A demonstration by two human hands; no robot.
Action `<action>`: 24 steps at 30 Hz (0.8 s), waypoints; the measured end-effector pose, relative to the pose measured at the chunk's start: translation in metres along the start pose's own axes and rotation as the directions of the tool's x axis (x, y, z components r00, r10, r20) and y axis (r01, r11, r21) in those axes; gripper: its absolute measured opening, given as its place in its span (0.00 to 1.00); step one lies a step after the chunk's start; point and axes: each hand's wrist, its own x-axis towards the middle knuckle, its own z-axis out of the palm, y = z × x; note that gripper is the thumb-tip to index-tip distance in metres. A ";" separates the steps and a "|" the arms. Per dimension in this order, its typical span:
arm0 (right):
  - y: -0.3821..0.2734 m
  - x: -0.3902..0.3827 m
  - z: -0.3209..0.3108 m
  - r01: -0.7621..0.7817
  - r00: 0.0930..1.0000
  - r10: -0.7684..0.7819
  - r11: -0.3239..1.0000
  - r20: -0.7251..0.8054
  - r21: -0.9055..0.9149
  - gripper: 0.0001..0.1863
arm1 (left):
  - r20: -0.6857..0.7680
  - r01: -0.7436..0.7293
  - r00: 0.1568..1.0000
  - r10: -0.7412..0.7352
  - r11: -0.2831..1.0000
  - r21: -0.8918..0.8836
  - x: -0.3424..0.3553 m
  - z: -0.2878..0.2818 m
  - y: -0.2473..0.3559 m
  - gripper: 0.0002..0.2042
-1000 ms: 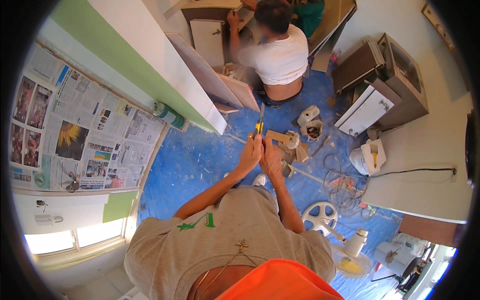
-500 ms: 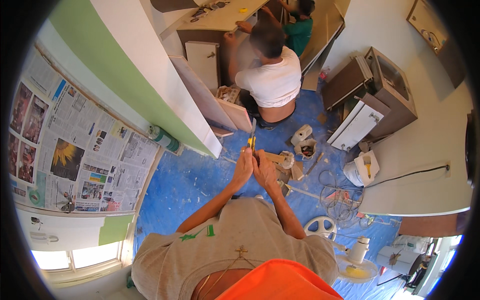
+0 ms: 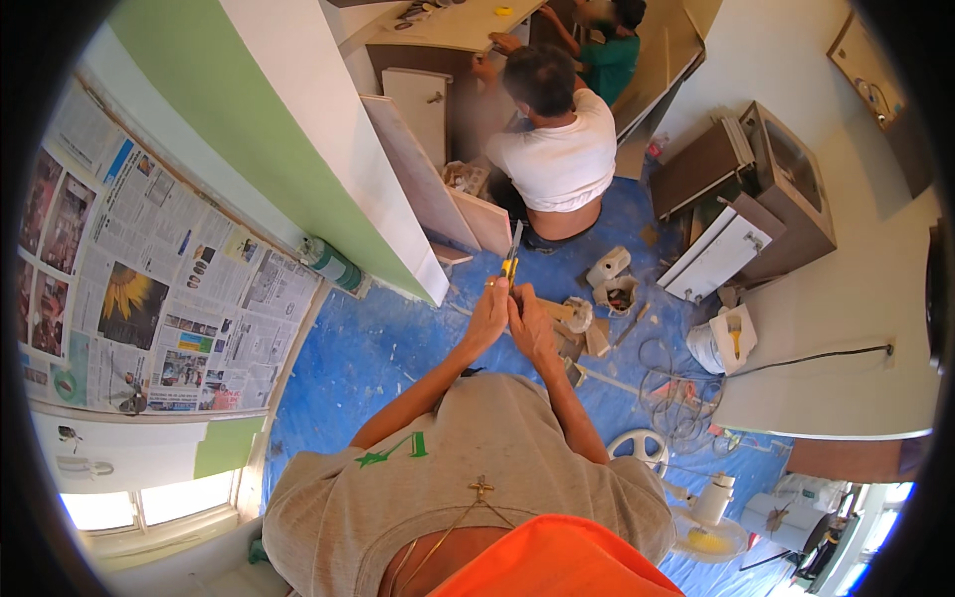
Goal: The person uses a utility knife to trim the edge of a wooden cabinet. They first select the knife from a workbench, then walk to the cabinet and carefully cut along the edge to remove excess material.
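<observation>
In front of my chest both hands come together around a utility knife [image 3: 509,267] with a yellow and black handle. Its long, thin grey blade points up and away from me. The fingers of my left hand [image 3: 487,316] are closed at the handle. Pressed close beside it, my right hand [image 3: 532,326] has its fingers curled in at the handle's lower end. My palms and fingers hide that end, so the exact grip of each hand is partly covered.
A person in a white shirt [image 3: 559,164] crouches ahead at a cabinet; another in green [image 3: 611,68] works beyond. Boards [image 3: 477,221] lean by the striped pillar. Blue sheeting [image 3: 398,343] covers the floor, with tangled cable [image 3: 676,393], wood scraps and a fan [image 3: 711,532] to the right.
The view has shifted slightly, so the surroundings sit a little lower and to the right. My hands stay together on the knife, its blade now leaning slightly more to the right.
</observation>
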 end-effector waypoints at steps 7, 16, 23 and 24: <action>0.001 0.013 0.007 0.017 1.000 -0.017 1.000 0.004 -0.003 0.14 | 0.039 0.013 0.999 -0.013 1.000 -0.010 0.012 -0.009 -0.008 0.22; -0.009 0.029 0.002 -0.059 0.998 0.058 0.998 0.026 0.023 0.14 | 0.032 -0.089 0.995 0.090 0.996 -0.014 0.034 -0.008 -0.009 0.22; -0.012 0.037 -0.003 -0.025 1.000 0.025 1.000 -0.006 -0.014 0.14 | 0.065 -0.138 0.988 0.137 0.990 0.008 0.042 -0.010 0.002 0.22; -0.011 0.037 -0.003 -0.014 1.000 0.014 1.000 -0.012 -0.012 0.14 | 0.066 -0.149 0.987 0.147 0.989 0.017 0.042 -0.009 0.002 0.22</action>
